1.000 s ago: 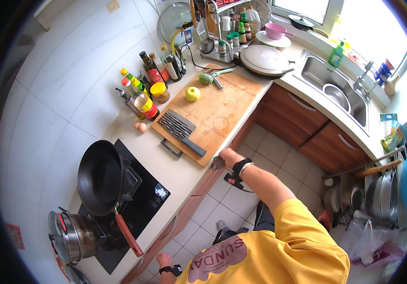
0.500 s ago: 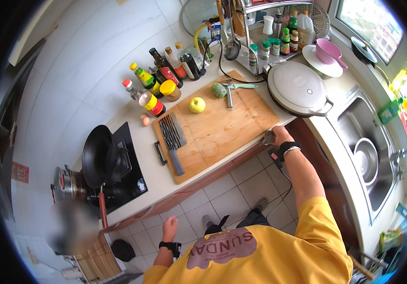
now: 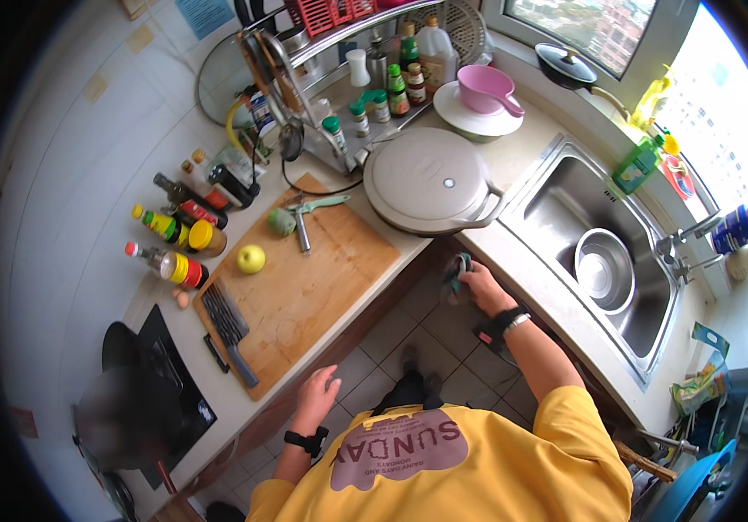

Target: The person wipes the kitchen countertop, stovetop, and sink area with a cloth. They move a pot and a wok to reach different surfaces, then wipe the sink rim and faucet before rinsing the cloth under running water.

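Nearest to the camera is the yellow shirt (image 3: 444, 461); from it the left hand (image 3: 317, 396) hangs below the near edge of the wooden cutting board (image 3: 304, 291), fingers loosely apart and holding nothing; it touches nothing that I can see.

The right hand (image 3: 481, 289) reaches to the right of the board, at the counter edge under the round grey lid (image 3: 430, 181); its fingers are closed on a small blue-green cloth (image 3: 456, 270), which is bunched, so its long axis is hard to tell; probably it runs up and down along the cabinet front. The cloth lies on the board's side of the fingers, toward the counter edge; the right hand is much nearer to it than the left.

On the board, at its left side, lies a cleaver (image 3: 226, 326) with the handle pointing to the near edge; further, a yellow-green apple (image 3: 251, 257), then a green round vegetable (image 3: 282, 222) just beside a peeler (image 3: 309, 216).

Far right of the board is the steel sink (image 3: 565, 187) with a metal bowl (image 3: 604, 270) inside; behind the board stand sauce bottles (image 3: 174, 239).
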The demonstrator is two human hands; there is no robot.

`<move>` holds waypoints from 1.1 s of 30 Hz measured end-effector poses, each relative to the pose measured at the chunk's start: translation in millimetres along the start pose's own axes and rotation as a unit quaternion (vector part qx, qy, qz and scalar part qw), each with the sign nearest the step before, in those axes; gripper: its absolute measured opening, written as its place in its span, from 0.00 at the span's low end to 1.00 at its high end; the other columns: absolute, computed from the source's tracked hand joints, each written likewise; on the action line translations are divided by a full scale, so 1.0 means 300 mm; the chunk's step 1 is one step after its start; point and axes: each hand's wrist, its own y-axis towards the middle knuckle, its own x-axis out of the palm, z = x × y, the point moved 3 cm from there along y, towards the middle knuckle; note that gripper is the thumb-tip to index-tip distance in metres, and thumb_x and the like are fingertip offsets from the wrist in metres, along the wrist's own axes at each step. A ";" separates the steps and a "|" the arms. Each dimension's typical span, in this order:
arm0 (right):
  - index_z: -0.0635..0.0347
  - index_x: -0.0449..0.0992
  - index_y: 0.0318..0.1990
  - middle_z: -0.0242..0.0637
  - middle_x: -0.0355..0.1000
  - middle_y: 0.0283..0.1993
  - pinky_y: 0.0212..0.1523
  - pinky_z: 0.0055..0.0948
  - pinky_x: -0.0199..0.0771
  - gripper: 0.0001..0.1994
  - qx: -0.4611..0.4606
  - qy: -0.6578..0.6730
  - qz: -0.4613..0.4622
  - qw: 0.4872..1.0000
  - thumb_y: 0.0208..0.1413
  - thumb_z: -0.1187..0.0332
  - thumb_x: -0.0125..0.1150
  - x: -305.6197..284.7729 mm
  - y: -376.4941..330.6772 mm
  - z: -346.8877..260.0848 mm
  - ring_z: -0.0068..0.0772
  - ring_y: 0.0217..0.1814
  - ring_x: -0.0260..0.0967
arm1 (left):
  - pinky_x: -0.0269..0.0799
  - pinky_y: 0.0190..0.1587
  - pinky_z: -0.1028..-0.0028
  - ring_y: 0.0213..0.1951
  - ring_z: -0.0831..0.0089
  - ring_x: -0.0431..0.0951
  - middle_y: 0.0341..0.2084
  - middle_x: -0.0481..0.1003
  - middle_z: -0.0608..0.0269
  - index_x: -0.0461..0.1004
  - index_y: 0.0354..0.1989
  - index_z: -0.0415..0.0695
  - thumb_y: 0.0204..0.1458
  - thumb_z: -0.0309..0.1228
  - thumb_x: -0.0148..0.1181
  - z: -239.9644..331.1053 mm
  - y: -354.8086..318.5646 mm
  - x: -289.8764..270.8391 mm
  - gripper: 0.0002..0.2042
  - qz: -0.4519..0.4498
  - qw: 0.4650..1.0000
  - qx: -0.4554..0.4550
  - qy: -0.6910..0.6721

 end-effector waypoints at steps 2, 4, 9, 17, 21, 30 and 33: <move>0.63 0.73 0.48 0.36 0.74 0.38 0.40 0.31 0.77 0.15 -0.021 0.122 0.013 0.992 0.52 0.79 0.51 -0.080 -0.109 -0.033 0.32 0.38 0.74 | 0.75 0.46 0.65 0.43 0.59 0.79 0.44 0.78 0.52 0.74 0.52 0.40 0.54 0.32 0.60 0.071 0.130 0.016 0.17 -0.012 0.999 0.018 -0.050; 0.65 0.72 0.51 0.41 0.75 0.43 0.47 0.33 0.78 0.17 -0.027 0.120 0.034 0.992 0.52 0.79 0.50 -0.171 -0.193 -0.078 0.35 0.43 0.75 | 0.75 0.47 0.66 0.44 0.60 0.79 0.45 0.78 0.51 0.74 0.52 0.40 0.55 0.31 0.60 0.147 0.248 0.026 0.17 -0.024 0.994 0.073 -0.076; 0.66 0.70 0.54 0.43 0.74 0.45 0.46 0.32 0.79 0.19 -0.049 0.143 0.147 0.978 0.53 0.79 0.47 -0.318 -0.329 -0.222 0.35 0.45 0.75 | 0.74 0.49 0.68 0.47 0.61 0.79 0.48 0.76 0.50 0.72 0.54 0.38 0.55 0.29 0.60 0.297 0.465 0.031 0.18 -0.072 0.983 0.111 -0.126; 0.60 0.70 0.57 0.44 0.71 0.55 0.57 0.35 0.69 0.21 -0.441 -0.437 0.199 0.758 0.54 0.82 0.51 0.003 -0.161 -0.563 0.45 0.57 0.68 | 0.68 0.58 0.64 0.59 0.56 0.69 0.58 0.68 0.49 0.68 0.59 0.38 0.57 0.32 0.59 0.380 0.740 0.123 0.22 0.057 0.966 0.105 -0.229; 0.53 0.68 0.60 0.37 0.62 0.65 0.63 0.40 0.65 0.25 -0.428 -0.654 0.068 0.619 0.52 0.76 0.53 0.199 -0.028 -0.569 0.43 0.67 0.60 | 0.57 0.66 0.60 0.65 0.50 0.60 0.63 0.59 0.38 0.50 0.69 0.35 0.58 0.38 0.59 0.435 0.863 0.201 0.35 0.113 0.959 0.034 -0.259; 0.51 0.68 0.61 0.36 0.62 0.67 0.60 0.41 0.69 0.23 -0.334 -0.630 0.098 0.694 0.56 0.72 0.51 -0.073 0.270 -0.698 0.42 0.69 0.60 | 0.46 0.71 0.61 0.70 0.49 0.49 0.69 0.49 0.38 0.44 0.70 0.31 0.55 0.39 0.62 0.498 0.982 0.226 0.42 0.158 0.964 -0.015 -0.212; 0.54 0.72 0.53 0.35 0.68 0.57 0.57 0.42 0.70 0.17 -0.329 -0.609 0.093 0.716 0.55 0.73 0.52 -0.013 0.373 -0.765 0.43 0.62 0.64 | 0.48 0.70 0.61 0.70 0.50 0.52 0.69 0.51 0.39 0.45 0.70 0.31 0.54 0.35 0.63 0.493 0.985 0.228 0.42 0.151 0.963 -0.005 -0.225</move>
